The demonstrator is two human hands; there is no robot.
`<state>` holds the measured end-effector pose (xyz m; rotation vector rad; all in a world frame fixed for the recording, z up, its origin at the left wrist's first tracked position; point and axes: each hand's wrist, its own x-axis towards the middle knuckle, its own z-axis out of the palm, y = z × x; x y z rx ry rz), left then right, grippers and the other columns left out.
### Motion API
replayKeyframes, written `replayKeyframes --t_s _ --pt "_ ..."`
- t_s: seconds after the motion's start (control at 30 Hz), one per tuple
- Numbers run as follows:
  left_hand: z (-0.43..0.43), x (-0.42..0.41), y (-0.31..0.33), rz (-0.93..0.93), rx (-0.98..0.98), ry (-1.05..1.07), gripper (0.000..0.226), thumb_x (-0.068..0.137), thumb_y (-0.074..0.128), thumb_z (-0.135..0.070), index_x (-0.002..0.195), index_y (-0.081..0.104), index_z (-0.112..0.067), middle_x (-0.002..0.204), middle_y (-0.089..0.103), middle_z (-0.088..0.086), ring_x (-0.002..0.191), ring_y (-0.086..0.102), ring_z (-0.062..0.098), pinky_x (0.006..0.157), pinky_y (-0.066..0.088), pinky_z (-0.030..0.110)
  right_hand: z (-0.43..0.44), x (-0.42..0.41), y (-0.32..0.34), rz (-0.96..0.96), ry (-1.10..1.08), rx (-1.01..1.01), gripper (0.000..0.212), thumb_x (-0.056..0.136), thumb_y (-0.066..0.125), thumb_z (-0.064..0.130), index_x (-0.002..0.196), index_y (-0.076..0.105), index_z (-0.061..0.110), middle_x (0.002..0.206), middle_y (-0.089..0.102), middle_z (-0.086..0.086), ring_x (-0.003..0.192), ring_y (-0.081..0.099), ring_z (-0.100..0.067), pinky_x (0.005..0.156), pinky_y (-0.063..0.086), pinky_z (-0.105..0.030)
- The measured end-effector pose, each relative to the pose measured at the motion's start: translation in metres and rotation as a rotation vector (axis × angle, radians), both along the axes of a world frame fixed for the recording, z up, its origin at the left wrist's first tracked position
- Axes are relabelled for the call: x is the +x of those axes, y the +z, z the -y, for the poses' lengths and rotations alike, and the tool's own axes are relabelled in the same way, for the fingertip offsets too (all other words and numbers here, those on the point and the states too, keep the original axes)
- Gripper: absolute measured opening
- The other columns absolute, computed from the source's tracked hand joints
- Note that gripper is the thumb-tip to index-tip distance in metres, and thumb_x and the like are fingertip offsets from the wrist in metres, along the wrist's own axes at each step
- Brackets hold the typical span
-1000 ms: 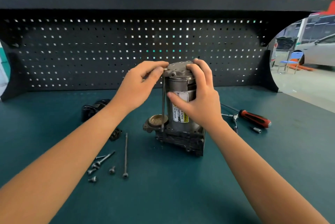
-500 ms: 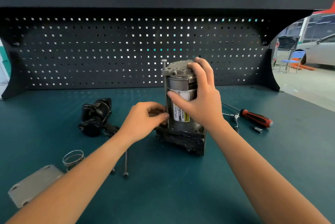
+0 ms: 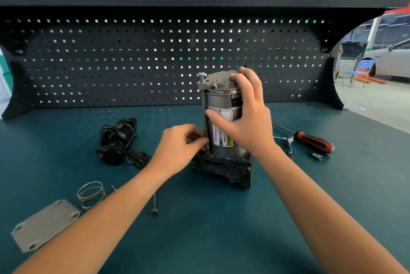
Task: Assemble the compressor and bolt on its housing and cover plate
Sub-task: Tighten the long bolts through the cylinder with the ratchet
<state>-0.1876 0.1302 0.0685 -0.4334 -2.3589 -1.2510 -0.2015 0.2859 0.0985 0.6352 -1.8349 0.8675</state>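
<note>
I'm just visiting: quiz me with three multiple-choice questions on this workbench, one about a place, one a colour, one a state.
1. The grey cover plate lies: A) near left on the bench B) on the shelf C) hung on the pegboard
2. The screwdriver handle is: A) blue B) red and black C) yellow
3. The long bolt in the compressor is: A) fully seated B) head raised C) missing
Answers: 1A, it lies beside the spring; 2B, both colours show; 3B, its head stands clear above the top.
</note>
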Motion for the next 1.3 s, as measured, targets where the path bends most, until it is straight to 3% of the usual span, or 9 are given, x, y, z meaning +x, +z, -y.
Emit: replayKeyframes --t_s 0.27,0.4,0.6,0.7,0.83,1.0,1.07,1.2,1.3 --pt "-0.004 0.005 0.004 -0.034 -0.116 0.094 0.007 0.082 0.069 -0.012 0.076 0.07 -0.015 0.058 0.063 -0.016 0.065 0.068 0.005 0.069 0.053 0.019 0.0 -0.001 -0.001 0.009 -0.001 0.005 0.069 0.072 0.077 0.033 0.128 0.048 0.004 0.142 0.036 -0.011 0.099 0.044 -0.012 0.061 0.055 -0.041" --pt "-0.001 0.004 0.014 0.049 -0.18 0.081 0.01 0.081 0.068 -0.013 0.073 0.07 -0.018 0.053 0.061 -0.017 0.05 0.059 -0.007 0.054 0.044 0.007 -0.001 0.0 -0.001 0.016 -0.002 0.007 0.07 0.073 0.078 0.034 0.129 0.048 0.005 0.143 0.035 -0.011 0.1 0.044 -0.011 0.062 0.055 -0.04" --pt "-0.006 0.007 0.019 -0.016 -0.353 0.174 0.006 0.08 0.068 -0.021 0.079 0.07 -0.016 0.065 0.059 -0.01 0.072 0.06 0.016 0.07 0.049 0.03 -0.001 0.0 0.0 0.029 -0.004 0.018 0.069 0.074 0.077 0.035 0.129 0.047 0.005 0.143 0.035 -0.011 0.1 0.042 -0.012 0.061 0.055 -0.041" --pt "-0.006 0.008 0.016 0.03 -0.256 0.146 0.005 0.082 0.067 -0.018 0.08 0.069 -0.014 0.063 0.06 -0.01 0.065 0.058 0.012 0.065 0.047 0.027 -0.001 0.001 0.001 0.031 -0.003 0.021 0.068 0.074 0.076 0.034 0.128 0.047 0.005 0.142 0.036 -0.012 0.099 0.042 -0.013 0.061 0.054 -0.041" --pt "-0.006 0.006 0.018 0.012 -0.345 0.111 0.007 0.084 0.062 -0.017 0.079 0.068 -0.015 0.065 0.06 -0.01 0.07 0.059 0.012 0.063 0.043 0.024 -0.002 0.001 0.001 0.039 -0.004 0.025 0.068 0.074 0.076 0.034 0.129 0.046 0.006 0.142 0.035 -0.011 0.099 0.041 -0.011 0.061 0.053 -0.038" --pt "0.003 0.001 0.016 0.117 -0.379 -0.007 0.006 0.081 0.07 -0.025 0.077 0.069 -0.022 0.064 0.059 -0.021 0.059 0.054 -0.011 0.054 0.039 0.003 -0.001 0.001 0.001 0.055 -0.003 0.024 0.068 0.075 0.076 0.034 0.13 0.045 0.007 0.144 0.032 -0.009 0.102 0.04 -0.009 0.063 0.05 -0.035" --pt "0.003 -0.002 0.01 0.104 -0.337 0.023 0.012 0.078 0.074 -0.026 0.071 0.065 -0.024 0.065 0.059 -0.019 0.062 0.053 -0.009 0.055 0.038 0.003 -0.001 0.001 0.001 0.06 -0.006 0.028 0.069 0.075 0.076 0.034 0.13 0.045 0.007 0.144 0.032 -0.009 0.101 0.04 -0.01 0.063 0.051 -0.036" --pt "0.002 -0.004 0.005 0.152 -0.205 0.017 0.021 0.077 0.075 -0.021 0.062 0.061 -0.025 0.056 0.056 -0.018 0.047 0.048 -0.006 0.047 0.035 0.008 -0.002 0.001 0.001 0.075 -0.002 0.029 0.069 0.075 0.076 0.035 0.13 0.044 0.008 0.145 0.031 -0.007 0.101 0.04 -0.009 0.064 0.053 -0.039" --pt "0.003 -0.004 0.005 0.144 -0.239 0.017 0.023 0.078 0.074 -0.02 0.062 0.06 -0.028 0.058 0.057 -0.018 0.052 0.05 -0.006 0.049 0.036 0.005 -0.002 0.001 0.001 0.08 0.0 0.034 0.07 0.075 0.076 0.035 0.131 0.044 0.009 0.145 0.031 -0.007 0.101 0.04 -0.01 0.064 0.053 -0.039"
